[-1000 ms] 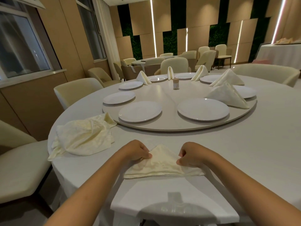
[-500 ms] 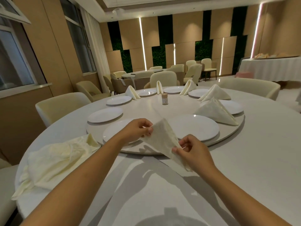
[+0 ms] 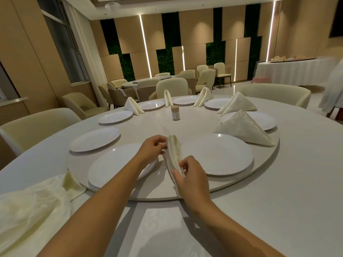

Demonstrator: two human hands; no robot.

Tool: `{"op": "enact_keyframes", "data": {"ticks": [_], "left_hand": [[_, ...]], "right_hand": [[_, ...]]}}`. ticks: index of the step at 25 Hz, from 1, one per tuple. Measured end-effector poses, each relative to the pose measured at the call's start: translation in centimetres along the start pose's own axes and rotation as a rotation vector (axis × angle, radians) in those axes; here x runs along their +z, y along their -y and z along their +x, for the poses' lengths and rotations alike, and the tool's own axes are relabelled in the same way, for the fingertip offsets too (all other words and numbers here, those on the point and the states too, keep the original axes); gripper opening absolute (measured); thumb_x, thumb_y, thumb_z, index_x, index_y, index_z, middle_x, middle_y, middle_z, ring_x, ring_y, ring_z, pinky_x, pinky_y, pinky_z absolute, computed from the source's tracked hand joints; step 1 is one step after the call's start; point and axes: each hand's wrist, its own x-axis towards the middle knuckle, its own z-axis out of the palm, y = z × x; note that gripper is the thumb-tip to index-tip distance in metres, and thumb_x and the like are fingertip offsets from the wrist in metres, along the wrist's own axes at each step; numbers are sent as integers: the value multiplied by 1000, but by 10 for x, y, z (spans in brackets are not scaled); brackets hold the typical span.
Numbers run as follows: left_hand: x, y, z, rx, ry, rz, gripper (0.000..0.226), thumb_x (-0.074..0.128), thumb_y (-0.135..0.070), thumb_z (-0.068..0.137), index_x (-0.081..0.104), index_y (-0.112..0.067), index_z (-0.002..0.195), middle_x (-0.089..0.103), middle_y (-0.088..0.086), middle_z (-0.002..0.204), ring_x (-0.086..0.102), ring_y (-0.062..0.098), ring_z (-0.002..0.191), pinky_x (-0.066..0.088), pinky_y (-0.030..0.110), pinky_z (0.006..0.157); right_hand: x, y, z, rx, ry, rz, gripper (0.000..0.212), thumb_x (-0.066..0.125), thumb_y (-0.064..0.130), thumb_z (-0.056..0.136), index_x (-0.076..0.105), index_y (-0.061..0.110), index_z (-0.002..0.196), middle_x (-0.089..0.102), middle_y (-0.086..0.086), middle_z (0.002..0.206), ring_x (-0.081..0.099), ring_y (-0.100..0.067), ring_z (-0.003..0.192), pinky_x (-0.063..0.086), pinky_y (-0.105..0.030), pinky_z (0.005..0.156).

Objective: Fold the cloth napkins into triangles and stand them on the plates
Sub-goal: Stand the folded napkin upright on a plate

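A cream folded napkin (image 3: 174, 153) is held up edge-on between two near plates on the turntable. My left hand (image 3: 151, 149) pinches its upper end. My right hand (image 3: 189, 178) grips its lower end, over the turntable's front rim. One empty white plate (image 3: 220, 153) lies just right of the napkin, another (image 3: 113, 167) just left, partly under my left forearm. Further round the turntable (image 3: 263, 167), several plates carry standing triangle napkins, the nearest (image 3: 243, 128) at the right.
A heap of unfolded cream napkins (image 3: 35, 203) lies on the table at the near left. A small brown shaker (image 3: 175, 113) stands at the turntable's middle. Two more empty plates (image 3: 94, 139) sit at the left. Padded chairs ring the table.
Both hands lifted the folded napkin off the table's near edge and carried it forward over the turntable. It has turned from flat and wide to narrow and edge-on.
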Motion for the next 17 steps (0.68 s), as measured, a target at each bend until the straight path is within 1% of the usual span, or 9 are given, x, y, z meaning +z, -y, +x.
{"op": "enact_keyframes", "data": {"ticks": [2,3,5,6,8,10,11,14,17], "left_hand": [[4,5,9,12,-10,4,16,50,-11,98,64,-16,104,65,1,99,64,19,92,54,20,73],[4,7,13,21,-17,21,16,49,-10,98,64,-14,103,65,2,98,65,20,91,54,21,73],[2,9,20,57,-32,72,16,49,-7,97,64,-12,100,65,3,94,65,20,87,54,18,70],[-1,9,23,74,-35,108,16,50,-6,97,64,-13,99,64,1,92,64,17,85,52,16,69],[-8,10,25,97,-25,226,19,49,-4,97,62,-16,100,63,-4,91,62,7,81,49,14,68],[-12,13,23,131,-27,378,28,45,3,95,62,-18,103,62,-5,94,60,1,77,48,17,71],[-13,14,21,149,-42,425,32,43,7,93,62,-17,104,61,-3,97,59,2,77,47,19,74],[-12,12,16,179,-72,486,35,41,12,90,61,-12,107,60,4,107,59,14,87,43,23,78],[-10,8,15,176,-82,512,29,42,8,93,60,-10,108,58,8,113,56,14,88,40,20,78]], "right_hand": [[15,-3,9,26,-24,57,20,63,35,89,47,25,95,53,7,94,57,-9,79,53,-18,66],[20,-4,12,38,-39,56,20,62,36,89,47,25,97,54,6,96,58,-10,82,55,-22,70],[27,-5,15,28,-68,-3,24,62,39,88,47,26,102,52,7,102,58,-11,87,56,-24,73],[28,-5,16,4,-75,-23,27,63,40,88,48,25,106,50,9,104,57,-12,90,57,-25,74],[29,-6,16,-42,-66,-46,34,62,41,88,48,24,113,47,9,108,56,-12,95,57,-25,78],[29,-6,13,-60,-35,-89,41,61,44,88,45,24,120,44,8,114,54,-11,100,55,-23,82],[30,-6,12,-57,-20,-105,44,61,45,88,43,24,123,43,7,117,54,-11,102,54,-22,83],[31,-6,9,-50,-19,-101,47,60,44,89,40,23,127,41,6,122,53,-11,105,53,-20,82],[30,-5,7,-52,-19,-123,51,59,44,89,37,22,130,39,4,124,52,-13,107,52,-21,82]]}}
